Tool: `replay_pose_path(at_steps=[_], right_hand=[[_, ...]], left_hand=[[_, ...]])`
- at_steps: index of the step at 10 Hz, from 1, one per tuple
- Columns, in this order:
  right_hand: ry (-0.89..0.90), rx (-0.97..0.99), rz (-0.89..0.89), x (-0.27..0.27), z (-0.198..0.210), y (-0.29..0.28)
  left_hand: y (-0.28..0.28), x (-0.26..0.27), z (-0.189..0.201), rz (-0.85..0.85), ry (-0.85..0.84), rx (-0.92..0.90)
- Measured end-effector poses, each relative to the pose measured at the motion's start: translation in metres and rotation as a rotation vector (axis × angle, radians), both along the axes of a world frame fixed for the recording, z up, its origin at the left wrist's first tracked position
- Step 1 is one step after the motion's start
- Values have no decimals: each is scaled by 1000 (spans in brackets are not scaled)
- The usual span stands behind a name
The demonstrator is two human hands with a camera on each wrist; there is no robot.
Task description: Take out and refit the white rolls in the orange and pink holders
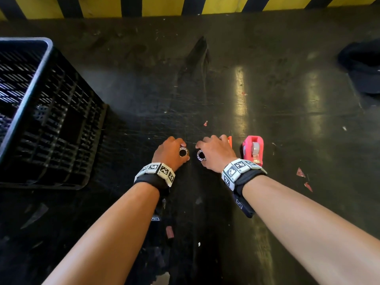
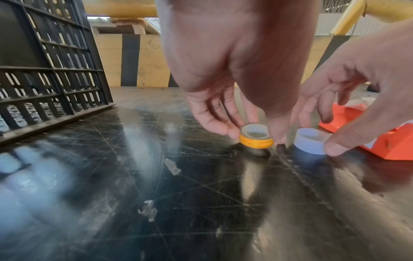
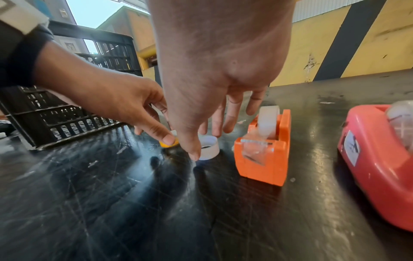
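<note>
My left hand [image 1: 184, 152] pinches a small yellow-rimmed roll [image 2: 256, 139] between thumb and fingers, just above the dark tabletop. Beside it, my right hand [image 1: 200, 154] pinches a plain white roll [image 2: 311, 141] low at the surface. The two rolls sit a short gap apart. The orange holder [image 3: 263, 151] stands just right of my right hand with a white roll [image 3: 268, 121] upright in it. Further right is the pink holder [image 1: 253, 150], which also carries a roll [image 3: 400, 116]. In the head view my right hand hides most of the orange holder [image 1: 229, 140].
A black slatted crate [image 1: 47, 112] stands at the left on the scratched black table [image 1: 205, 212]. A dark cap [image 1: 364, 66] lies at the far right. A yellow and black striped wall [image 1: 185, 5] runs along the back. Small red scraps [image 1: 300, 173] lie to the right.
</note>
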State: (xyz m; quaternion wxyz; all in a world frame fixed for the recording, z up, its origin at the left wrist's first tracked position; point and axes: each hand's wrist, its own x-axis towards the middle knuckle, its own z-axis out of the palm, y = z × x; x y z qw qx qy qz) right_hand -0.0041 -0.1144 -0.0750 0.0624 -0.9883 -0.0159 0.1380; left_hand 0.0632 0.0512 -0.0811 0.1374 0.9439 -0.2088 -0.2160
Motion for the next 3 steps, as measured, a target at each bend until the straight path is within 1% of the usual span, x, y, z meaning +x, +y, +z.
replay_pose_path(at_steps=[1,2,3], right_hand=[[-45,48,-24,-4,5,2],[-108,169,-67,-15,23,-7],[-209,304,-82,-39,54,-27]], left_hand=[[1,-4,1,19,7,-2],[15,-15,10,28,-7,-64],[52,-53,25,55,-12,-90]])
